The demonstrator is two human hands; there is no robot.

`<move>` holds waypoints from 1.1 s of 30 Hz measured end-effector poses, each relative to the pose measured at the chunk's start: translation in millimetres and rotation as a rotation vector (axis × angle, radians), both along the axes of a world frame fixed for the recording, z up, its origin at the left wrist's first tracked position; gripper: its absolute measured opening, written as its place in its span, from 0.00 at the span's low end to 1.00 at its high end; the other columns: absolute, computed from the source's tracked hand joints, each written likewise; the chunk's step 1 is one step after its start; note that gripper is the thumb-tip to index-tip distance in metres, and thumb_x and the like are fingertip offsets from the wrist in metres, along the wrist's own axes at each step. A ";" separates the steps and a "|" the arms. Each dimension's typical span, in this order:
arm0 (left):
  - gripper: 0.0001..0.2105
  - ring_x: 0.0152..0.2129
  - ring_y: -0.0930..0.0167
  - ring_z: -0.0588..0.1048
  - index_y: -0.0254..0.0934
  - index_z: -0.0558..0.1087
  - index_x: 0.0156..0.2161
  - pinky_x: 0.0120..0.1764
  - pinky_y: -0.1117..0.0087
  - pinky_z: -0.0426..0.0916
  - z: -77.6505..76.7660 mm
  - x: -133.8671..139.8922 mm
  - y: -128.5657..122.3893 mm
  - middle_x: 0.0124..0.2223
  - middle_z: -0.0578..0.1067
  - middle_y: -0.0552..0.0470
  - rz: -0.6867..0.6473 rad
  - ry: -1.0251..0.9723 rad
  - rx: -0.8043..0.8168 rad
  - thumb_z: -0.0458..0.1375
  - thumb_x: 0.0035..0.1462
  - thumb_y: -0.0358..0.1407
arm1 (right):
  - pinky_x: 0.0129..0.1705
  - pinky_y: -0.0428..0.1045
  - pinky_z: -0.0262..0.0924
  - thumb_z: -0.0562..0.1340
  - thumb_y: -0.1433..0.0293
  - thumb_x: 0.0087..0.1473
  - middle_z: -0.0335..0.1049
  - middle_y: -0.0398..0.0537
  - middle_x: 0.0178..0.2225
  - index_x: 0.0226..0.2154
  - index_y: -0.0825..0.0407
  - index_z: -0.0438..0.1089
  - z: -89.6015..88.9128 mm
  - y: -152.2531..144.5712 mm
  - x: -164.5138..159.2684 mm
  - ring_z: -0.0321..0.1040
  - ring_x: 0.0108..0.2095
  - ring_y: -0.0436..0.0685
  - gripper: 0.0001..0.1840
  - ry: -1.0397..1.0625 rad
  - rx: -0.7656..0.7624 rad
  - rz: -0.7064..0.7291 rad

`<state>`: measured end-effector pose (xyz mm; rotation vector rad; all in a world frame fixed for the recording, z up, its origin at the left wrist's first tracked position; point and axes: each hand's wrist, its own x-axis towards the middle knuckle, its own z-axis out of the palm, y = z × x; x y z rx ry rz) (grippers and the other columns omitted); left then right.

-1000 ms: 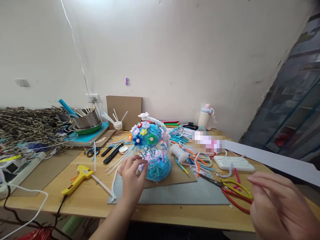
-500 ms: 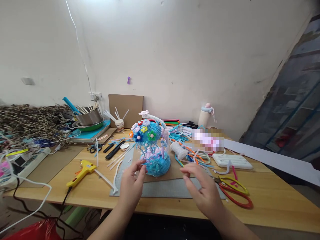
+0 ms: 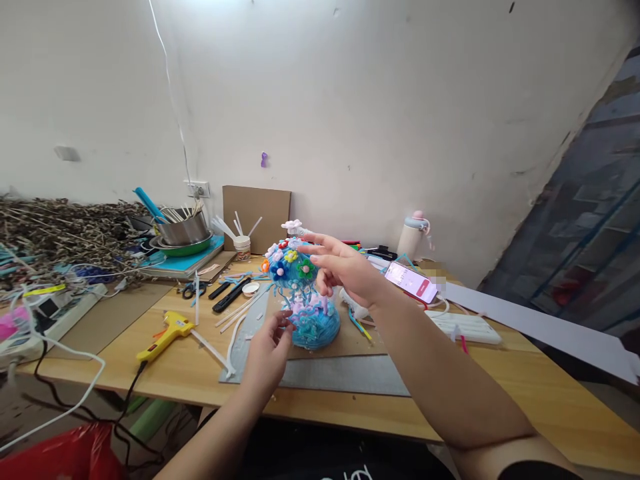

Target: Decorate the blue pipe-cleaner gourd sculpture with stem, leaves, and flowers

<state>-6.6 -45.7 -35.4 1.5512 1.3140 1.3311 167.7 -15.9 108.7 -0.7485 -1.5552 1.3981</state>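
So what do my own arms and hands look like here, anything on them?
Your left hand and right hand show no gloves or bracelets, and your forearms are bare. A black sleeve edges in near the right elbow; the left sleeve isn't visible.

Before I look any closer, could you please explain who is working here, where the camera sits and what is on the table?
There is no machine: a person works bare-handed, wearing one camera on the head, so each picture looks forward and down. On the light wooden table, a fuzzy blue two-tiered craft with colourful flowers stands on flat brown cardboard. The left hand is at its lower part; the right hand is by its upper part. I cannot tell whether either of the hands grips it. Leftward lies a yellow glue gun; rightward, a phone with a lit screen.
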 end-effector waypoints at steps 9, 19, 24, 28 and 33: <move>0.16 0.25 0.75 0.70 0.37 0.65 0.50 0.30 0.68 0.67 3.8 -5.2 -1.5 0.52 0.67 0.43 0.137 0.148 0.166 0.55 0.55 0.36 | 0.15 0.42 0.49 0.56 0.67 0.54 0.69 0.52 0.53 0.51 0.49 0.64 3.2 14.4 18.1 0.60 0.19 0.43 0.20 0.198 -0.263 0.266; 0.10 0.28 0.76 0.68 0.37 0.68 0.44 0.27 0.73 0.64 22.8 -1.5 -16.4 0.49 0.66 0.46 0.197 0.085 0.332 0.55 0.56 0.33 | 0.33 0.46 0.62 0.60 0.68 0.53 0.78 0.52 0.36 0.47 0.55 0.70 -6.4 9.7 22.0 0.70 0.35 0.51 0.19 -0.034 -0.047 0.062; 0.09 0.27 0.76 0.69 0.38 0.67 0.44 0.28 0.73 0.65 24.3 -1.9 -22.8 0.49 0.65 0.46 0.165 0.054 0.344 0.54 0.56 0.33 | 0.44 0.52 0.66 0.61 0.68 0.53 0.76 0.50 0.39 0.47 0.52 0.67 -18.2 -4.9 22.9 0.75 0.37 0.54 0.18 0.163 -0.220 0.181; 0.10 0.28 0.75 0.69 0.39 0.67 0.45 0.31 0.71 0.67 23.6 -3.0 -27.5 0.49 0.66 0.47 0.150 0.045 0.331 0.54 0.57 0.34 | 0.36 0.50 0.69 0.61 0.67 0.53 0.72 0.51 0.46 0.51 0.49 0.64 -35.6 -23.3 25.9 0.74 0.35 0.54 0.21 0.240 -0.271 0.221; 0.12 0.29 0.73 0.70 0.39 0.65 0.48 0.30 0.70 0.66 38.2 -7.1 -21.9 0.44 0.69 0.48 0.167 0.102 0.365 0.54 0.57 0.35 | 0.35 0.50 0.68 0.62 0.67 0.53 0.68 0.53 0.50 0.55 0.47 0.61 -64.7 -42.2 34.8 0.73 0.36 0.54 0.26 0.250 -0.272 0.164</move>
